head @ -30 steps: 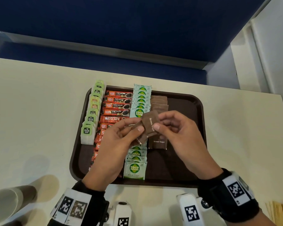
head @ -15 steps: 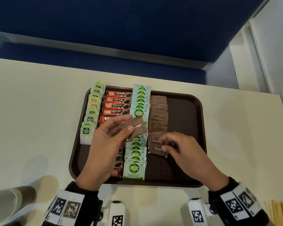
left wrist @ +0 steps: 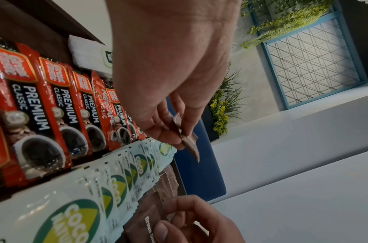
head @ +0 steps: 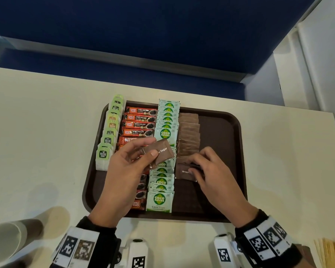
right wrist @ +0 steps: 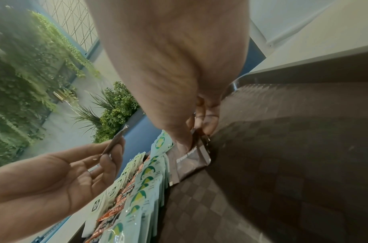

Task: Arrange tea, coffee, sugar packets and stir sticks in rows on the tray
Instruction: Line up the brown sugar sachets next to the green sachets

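Left hand (head: 124,171) is pinching a brown sugar packet (head: 159,151) above the tray (head: 238,151), over the coco sugar row (head: 162,171). Right hand (head: 215,175) is pinching another brown packet (head: 183,172) onto the tray floor, bare floor lying toward the tray's right rim.

brown tray (head: 220,132), 4 packet rows (head: 165,132)

- You can read "McCoy teas" on the green tea bag tags (head: 103,154) in the leftmost row.
- The red coffee sachets (head: 140,125) say "Great Taste PREMIUM CLASSIC"; one (left wrist: 103,105) reads "NESCAFE CLASSIC".
- The pale green packets (head: 159,201) read "COCO NATURA" and "Coco Sugar".
- "Brown Sugar" stands on the brown packet (head: 159,152) you hold, partly covered by your thumb.
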Available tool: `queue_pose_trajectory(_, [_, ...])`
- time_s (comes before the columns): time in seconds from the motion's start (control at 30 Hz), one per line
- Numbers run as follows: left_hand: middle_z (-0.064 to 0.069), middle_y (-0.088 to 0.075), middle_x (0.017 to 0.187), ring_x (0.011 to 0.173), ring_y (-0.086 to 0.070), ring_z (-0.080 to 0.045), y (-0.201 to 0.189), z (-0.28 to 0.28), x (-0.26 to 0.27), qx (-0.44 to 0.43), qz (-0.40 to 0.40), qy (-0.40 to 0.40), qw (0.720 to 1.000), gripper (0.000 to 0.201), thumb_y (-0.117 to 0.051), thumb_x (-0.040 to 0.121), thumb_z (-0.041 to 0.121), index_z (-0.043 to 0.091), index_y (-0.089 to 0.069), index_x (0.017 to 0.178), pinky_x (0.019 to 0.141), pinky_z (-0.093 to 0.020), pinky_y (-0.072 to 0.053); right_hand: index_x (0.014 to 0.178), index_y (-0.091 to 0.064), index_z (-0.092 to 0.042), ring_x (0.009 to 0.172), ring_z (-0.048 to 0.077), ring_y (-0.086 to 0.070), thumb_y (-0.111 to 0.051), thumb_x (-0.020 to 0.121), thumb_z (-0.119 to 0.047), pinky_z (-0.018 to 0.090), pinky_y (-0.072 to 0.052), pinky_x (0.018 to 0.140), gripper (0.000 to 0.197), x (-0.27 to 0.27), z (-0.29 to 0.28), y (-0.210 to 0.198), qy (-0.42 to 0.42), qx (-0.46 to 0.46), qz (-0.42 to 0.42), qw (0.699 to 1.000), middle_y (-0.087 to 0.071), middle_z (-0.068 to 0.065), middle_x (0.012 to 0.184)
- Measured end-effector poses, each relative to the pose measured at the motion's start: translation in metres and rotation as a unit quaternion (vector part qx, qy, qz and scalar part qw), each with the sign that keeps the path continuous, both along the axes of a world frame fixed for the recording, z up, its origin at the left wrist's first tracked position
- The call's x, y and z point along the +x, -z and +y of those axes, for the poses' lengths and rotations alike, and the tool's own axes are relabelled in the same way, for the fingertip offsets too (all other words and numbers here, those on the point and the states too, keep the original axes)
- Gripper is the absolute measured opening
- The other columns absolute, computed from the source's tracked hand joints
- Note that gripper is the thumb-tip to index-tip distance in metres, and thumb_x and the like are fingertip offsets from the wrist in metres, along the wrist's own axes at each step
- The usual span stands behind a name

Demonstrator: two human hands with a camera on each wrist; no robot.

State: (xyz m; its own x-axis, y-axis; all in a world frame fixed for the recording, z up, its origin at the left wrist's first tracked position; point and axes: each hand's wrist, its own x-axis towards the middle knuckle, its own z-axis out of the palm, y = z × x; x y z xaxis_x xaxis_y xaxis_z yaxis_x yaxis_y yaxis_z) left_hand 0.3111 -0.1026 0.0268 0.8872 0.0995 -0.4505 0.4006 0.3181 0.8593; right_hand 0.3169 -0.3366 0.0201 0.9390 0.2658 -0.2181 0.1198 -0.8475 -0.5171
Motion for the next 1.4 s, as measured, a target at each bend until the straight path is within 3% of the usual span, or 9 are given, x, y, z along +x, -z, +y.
queue_pose_trajectory(0.27, [-0.013,-0.081,0.117,0.118,-0.075,-0.036,-0.001,-0.002,-0.001,-0.009,0.005,-0.007,1.0,0.028,-0.074,0.095,0.001,0.014,-0.077,0.12,0.102,-0.05,-0.058,0.13,-0.064,-0.031,0.112,0.009,-0.057,-0.065,0.103,-0.03,0.031,-0.059,0.088,0.027,-0.001,-0.002,0.005,-0.005,-0.015,-0.014,1.0,-0.048,-0.012,0.124])
queue_pose_trajectory(0.43, [-0.013,-0.083,0.11,0.1,-0.08,-0.023,-0.005,-0.006,-0.001,-0.02,0.011,-0.01,1.0,0.03,-0.074,0.096,0.0,0.01,-0.072,0.124,0.078,-0.026,-0.064,0.128,-0.065,-0.028,0.112,0.011,-0.055,-0.066,0.102,-0.029,0.029,-0.059,0.085,0.026,-0.003,-0.002,0.007,0.011,0.0,-0.045,0.999,-0.049,-0.01,0.121])
queue_pose_trajectory(0.5, [-0.013,-0.084,0.105,0.096,-0.082,-0.022,-0.007,-0.008,-0.001,-0.025,0.018,-0.015,0.999,0.028,-0.075,0.095,0.002,0.01,-0.072,0.122,0.074,-0.024,-0.064,0.127,-0.067,-0.025,0.112,0.011,-0.054,-0.067,0.102,-0.03,0.024,-0.055,0.083,0.025,-0.005,0.0,0.004,0.033,0.002,-0.07,0.997,-0.05,-0.009,0.121])
queue_pose_trajectory(0.6, [-0.017,-0.083,0.101,0.094,-0.082,-0.028,-0.011,-0.012,-0.001,-0.03,0.029,-0.018,0.999,0.024,-0.076,0.094,0.005,0.007,-0.073,0.118,0.073,-0.028,-0.066,0.119,-0.071,-0.026,0.107,0.009,-0.062,-0.068,0.103,-0.031,0.02,-0.053,0.084,0.017,-0.006,0.004,-0.007,0.114,0.125,-0.068,0.983,-0.057,-0.014,0.116])
queue_pose_trajectory(0.77, [-0.013,-0.083,0.099,0.092,-0.079,-0.023,-0.014,-0.022,-0.002,0.014,0.001,0.022,1.0,0.013,-0.077,0.095,0.01,0.01,-0.08,0.107,0.081,-0.029,-0.064,0.107,-0.076,-0.03,0.097,0.012,-0.071,-0.072,0.098,-0.033,0.023,-0.06,0.081,0.01,-0.002,0.016,-0.039,0.185,0.332,0.095,0.92,-0.076,-0.011,0.098])
queue_pose_trajectory(0.9, [0.001,-0.082,0.103,0.097,-0.078,-0.009,-0.021,-0.026,-0.002,0.07,-0.032,0.07,0.995,0.014,-0.078,0.095,0.011,0.017,-0.084,0.106,0.081,-0.022,-0.062,0.104,-0.075,-0.027,0.094,0.014,-0.073,-0.077,0.096,-0.021,0.022,-0.06,0.081,0.01,0.002,0.006,-0.04,0.166,0.309,0.101,0.931,-0.077,-0.006,0.096])
queue_pose_trajectory(1.1, [0.002,-0.081,0.11,0.105,-0.078,-0.015,-0.02,-0.017,-0.001,0.081,-0.022,0.053,0.995,0.029,-0.081,0.093,0.017,0.025,-0.079,0.12,0.095,-0.028,-0.061,0.101,-0.074,-0.031,0.092,0.009,-0.071,-0.077,0.096,-0.025,0.015,-0.055,0.08,0.009,-0.021,-0.016,-0.023,0.201,0.238,0.122,0.942,-0.076,-0.011,0.092])
queue_pose_trajectory(1.23, [0.0,-0.08,0.101,0.101,-0.078,-0.02,-0.016,-0.012,-0.001,0.071,-0.023,0.047,0.996,0.025,-0.081,0.092,0.016,0.022,-0.08,0.117,0.084,-0.019,-0.059,0.101,-0.074,-0.031,0.091,0.008,-0.071,-0.078,0.096,-0.024,0.021,-0.058,0.079,0.01,-0.042,-0.012,-0.004,0.21,0.226,0.145,0.94,-0.076,-0.012,0.092])
queue_pose_trajectory(1.4, [-0.003,-0.08,0.1,0.091,-0.078,-0.013,-0.015,-0.012,-0.001,0.063,-0.027,0.036,0.997,0.023,-0.079,0.094,0.013,0.016,-0.079,0.117,0.078,-0.017,-0.058,0.096,-0.073,-0.028,0.078,0.004,-0.065,-0.081,0.093,-0.012,0.011,-0.049,0.069,0.018,-0.05,0.001,0.008,0.24,0.237,0.083,0.938,-0.071,-0.01,0.082])
